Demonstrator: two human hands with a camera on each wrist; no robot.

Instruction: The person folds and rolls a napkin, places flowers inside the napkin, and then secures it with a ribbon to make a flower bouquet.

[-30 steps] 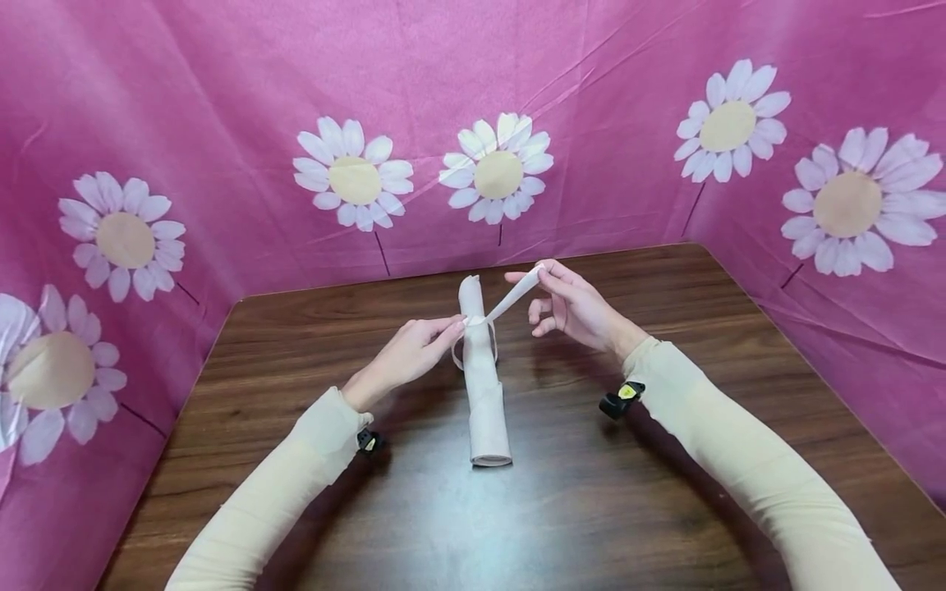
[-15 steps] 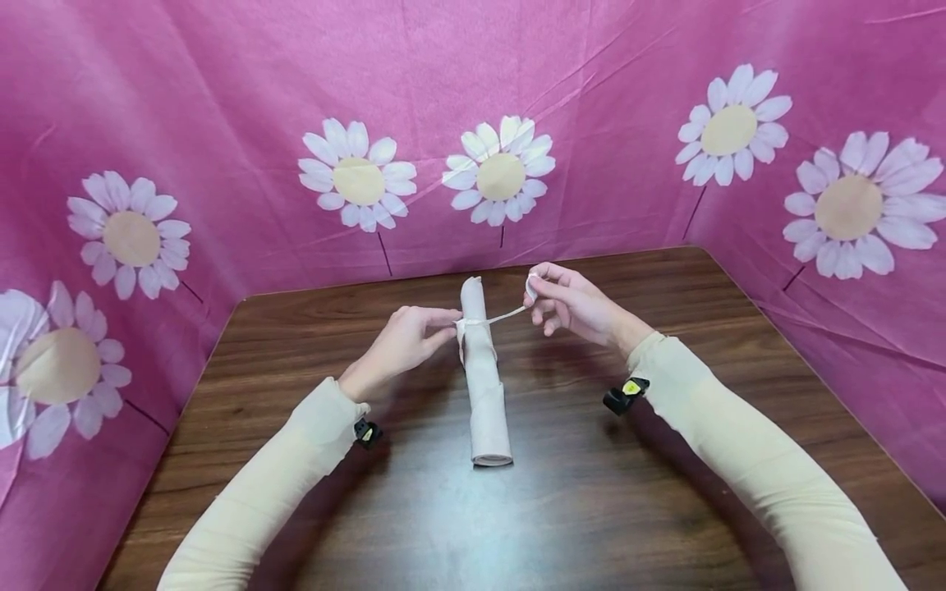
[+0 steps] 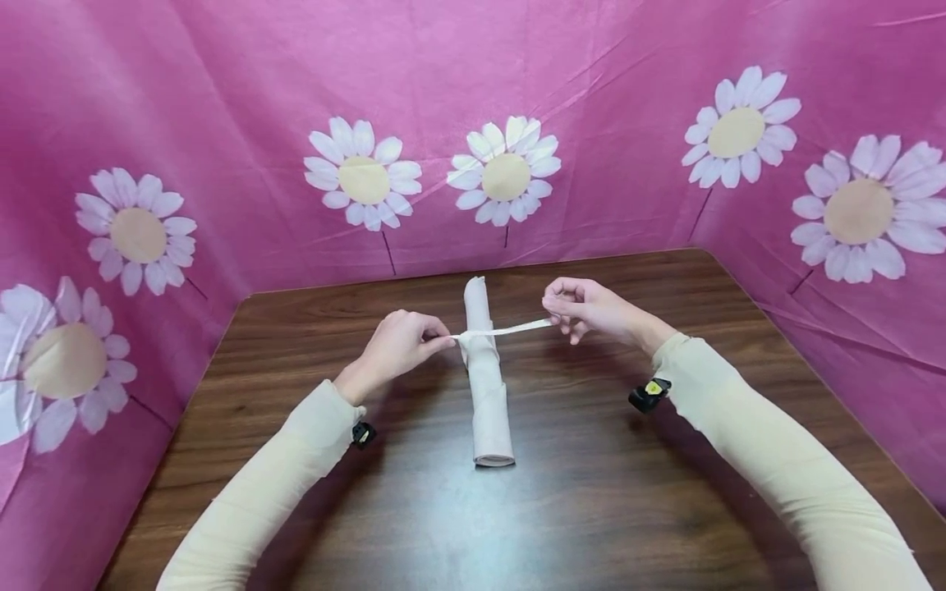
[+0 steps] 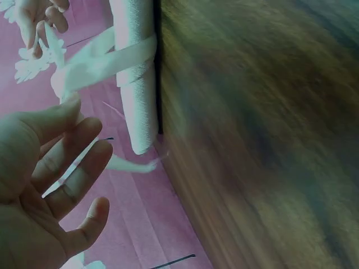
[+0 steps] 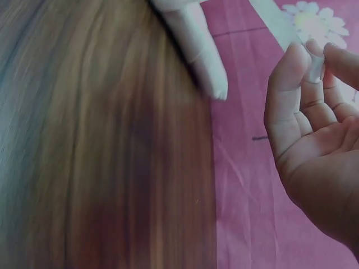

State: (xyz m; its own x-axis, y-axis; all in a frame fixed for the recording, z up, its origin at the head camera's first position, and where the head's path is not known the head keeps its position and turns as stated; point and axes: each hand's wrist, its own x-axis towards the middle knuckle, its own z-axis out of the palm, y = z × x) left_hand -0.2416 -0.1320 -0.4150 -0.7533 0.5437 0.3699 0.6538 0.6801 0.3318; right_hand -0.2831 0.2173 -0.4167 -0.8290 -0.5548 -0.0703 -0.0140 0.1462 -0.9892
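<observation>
A rolled-up off-white cloth [image 3: 491,414] lies lengthwise on the wooden table, its open spiral end toward me. Round its far half runs a flat white ribbon [image 3: 521,327], crossed on top, with a loop also visible in the left wrist view. My left hand [image 3: 402,343] pinches one ribbon end between thumb and forefinger, just left of the roll. To the right, my right hand [image 3: 599,312] pinches the other end, and the stretch between is pulled nearly straight. In the left wrist view, a loose ribbon tail [image 4: 132,165] hangs past the left hand's fingers.
The dark brown wooden table [image 3: 296,484] reaches back to a pink cloth backdrop [image 3: 591,66] printed with white daisies, which closes in the back and both sides. Black wrist cameras hang at the left cuff [image 3: 362,434] and the right cuff [image 3: 650,395].
My right hand has moved right and toward me, drawing its ribbon end out to the side. The left hand has moved slightly left. The loose loop beside the roll has tightened.
</observation>
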